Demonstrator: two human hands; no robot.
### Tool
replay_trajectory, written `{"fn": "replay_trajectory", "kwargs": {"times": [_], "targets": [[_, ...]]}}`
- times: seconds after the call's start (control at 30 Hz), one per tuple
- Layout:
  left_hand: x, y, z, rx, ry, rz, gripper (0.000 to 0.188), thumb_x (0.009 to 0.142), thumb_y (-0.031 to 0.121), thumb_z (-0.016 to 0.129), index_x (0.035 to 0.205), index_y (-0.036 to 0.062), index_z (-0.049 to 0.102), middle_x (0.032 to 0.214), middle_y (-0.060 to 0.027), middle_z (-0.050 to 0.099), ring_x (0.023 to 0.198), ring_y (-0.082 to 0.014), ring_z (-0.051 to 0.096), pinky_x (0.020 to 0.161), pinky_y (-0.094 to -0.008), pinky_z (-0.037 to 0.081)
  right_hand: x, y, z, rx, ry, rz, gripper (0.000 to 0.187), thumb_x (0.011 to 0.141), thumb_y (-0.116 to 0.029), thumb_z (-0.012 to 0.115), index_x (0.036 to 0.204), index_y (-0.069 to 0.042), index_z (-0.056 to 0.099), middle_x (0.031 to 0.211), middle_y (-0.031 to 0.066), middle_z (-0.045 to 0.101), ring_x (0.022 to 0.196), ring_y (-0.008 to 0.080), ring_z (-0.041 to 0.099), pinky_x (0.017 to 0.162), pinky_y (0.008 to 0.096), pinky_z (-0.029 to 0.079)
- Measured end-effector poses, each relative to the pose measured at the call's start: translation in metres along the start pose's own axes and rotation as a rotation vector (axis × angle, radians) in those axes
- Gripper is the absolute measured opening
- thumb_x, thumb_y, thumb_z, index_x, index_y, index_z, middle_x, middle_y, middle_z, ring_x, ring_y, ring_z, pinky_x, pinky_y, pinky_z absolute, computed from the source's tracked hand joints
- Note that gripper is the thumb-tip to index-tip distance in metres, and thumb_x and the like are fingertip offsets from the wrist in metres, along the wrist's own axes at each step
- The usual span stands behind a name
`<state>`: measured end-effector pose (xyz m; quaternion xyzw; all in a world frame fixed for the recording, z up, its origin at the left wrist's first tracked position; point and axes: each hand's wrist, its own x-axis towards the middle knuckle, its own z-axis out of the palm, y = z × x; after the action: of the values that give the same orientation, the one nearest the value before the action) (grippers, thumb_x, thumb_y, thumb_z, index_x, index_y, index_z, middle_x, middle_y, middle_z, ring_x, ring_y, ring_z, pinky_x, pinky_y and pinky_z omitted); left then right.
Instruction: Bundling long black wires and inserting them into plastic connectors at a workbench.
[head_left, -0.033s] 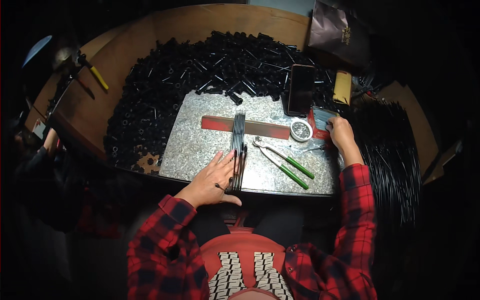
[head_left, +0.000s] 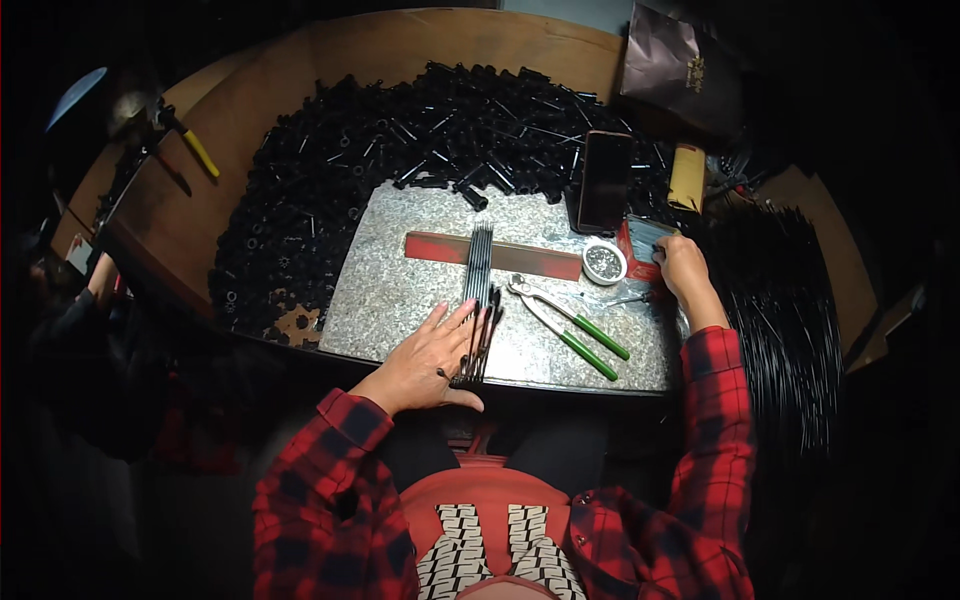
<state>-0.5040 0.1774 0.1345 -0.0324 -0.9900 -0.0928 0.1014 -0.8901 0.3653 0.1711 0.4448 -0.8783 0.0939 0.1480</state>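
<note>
My left hand [head_left: 432, 356] lies flat on the near end of a row of thin dark rods [head_left: 480, 252], its fingers stretched out against them. The rods rest across a long red bar [head_left: 436, 246] on a speckled grey board [head_left: 375, 290]. A few rods fan out beside my fingers. My right hand [head_left: 684, 268] reaches to a small red box [head_left: 640, 262] at the board's right side. Its fingers are curled together over the box, and what they pinch is hidden. Green-handled pliers [head_left: 572, 330] lie between my hands, near a small white bowl [head_left: 604, 263] of tiny metal bits.
A big heap of black parts [head_left: 340, 150] fills the wooden-walled tray [head_left: 290, 65] behind the board. A phone [head_left: 604, 182] stands at the back right, with a yellow packet [head_left: 686, 178] and a dark paper bag [head_left: 675, 65] beyond. Long black rods [head_left: 785, 330] hang at the right.
Some dark rods beside my left fingers have spread slightly to the right. Both hands keep their places.
</note>
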Motion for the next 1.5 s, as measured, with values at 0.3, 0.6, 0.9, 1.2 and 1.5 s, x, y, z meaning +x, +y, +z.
{"fn": "replay_trajectory", "kwargs": {"times": [0.3, 0.6, 0.9, 1.2, 1.5], "targets": [[0.0, -0.005, 0.016, -0.021, 0.085, 0.004, 0.087, 0.073, 0.055, 0.068, 0.133, -0.0033, 0.043, 0.144, -0.0173, 0.038, 0.137, -0.0332, 0.031, 0.112, -0.0451, 0.025, 0.012, 0.007, -0.002, -0.156, -0.009, -0.235, 0.006, 0.076, -0.006, 0.061, 0.077, -0.001, 0.062, 0.084, 0.0185, 0.062, 0.082, 0.0364, 0.063, 0.073, 0.0429, 0.052], [0.003, -0.001, 0.01, -0.03, 0.074, -0.128, 0.098, 0.067, 0.06, 0.071, 0.138, -0.0003, 0.038, 0.147, -0.0171, 0.031, 0.139, -0.0396, 0.022, 0.114, -0.0484, 0.021, 0.017, -0.042, -0.029, -0.013, 0.114, -0.315, 0.008, 0.074, -0.002, 0.06, 0.08, -0.002, 0.055, 0.08, 0.0166, 0.058, 0.078, 0.0369, 0.06, 0.067, 0.0432, 0.048], [0.001, -0.001, 0.013, 0.008, 0.053, -0.113, 0.097, 0.066, 0.058, 0.074, 0.138, 0.0026, 0.039, 0.147, -0.0158, 0.032, 0.139, -0.0389, 0.022, 0.113, -0.0501, 0.021, 0.026, -0.156, 0.021, 0.254, 0.076, -0.641, 0.025, 0.081, -0.007, 0.052, 0.102, -0.007, 0.064, 0.085, 0.011, 0.056, 0.087, 0.0283, 0.06, 0.073, 0.038, 0.05], [0.002, 0.001, 0.01, -0.012, 0.069, -0.114, 0.097, 0.066, 0.056, 0.075, 0.138, 0.0025, 0.038, 0.148, -0.0159, 0.032, 0.139, -0.0387, 0.022, 0.113, -0.0502, 0.021, 0.028, -0.168, 0.031, 0.105, 0.031, -0.621, 0.036, 0.083, -0.008, 0.05, 0.117, -0.014, 0.063, 0.083, 0.0092, 0.057, 0.08, 0.0254, 0.062, 0.067, 0.0366, 0.051], [0.002, -0.001, 0.014, 0.0, 0.059, -0.114, 0.099, 0.065, 0.057, 0.075, 0.138, 0.0016, 0.038, 0.148, -0.0154, 0.031, 0.139, -0.0381, 0.022, 0.113, -0.0498, 0.02, 0.029, -0.169, 0.035, 0.111, 0.087, -0.658, 0.032, 0.083, -0.011, 0.051, 0.113, -0.013, 0.063, 0.082, 0.0092, 0.058, 0.078, 0.0253, 0.064, 0.063, 0.0355, 0.053]]}}
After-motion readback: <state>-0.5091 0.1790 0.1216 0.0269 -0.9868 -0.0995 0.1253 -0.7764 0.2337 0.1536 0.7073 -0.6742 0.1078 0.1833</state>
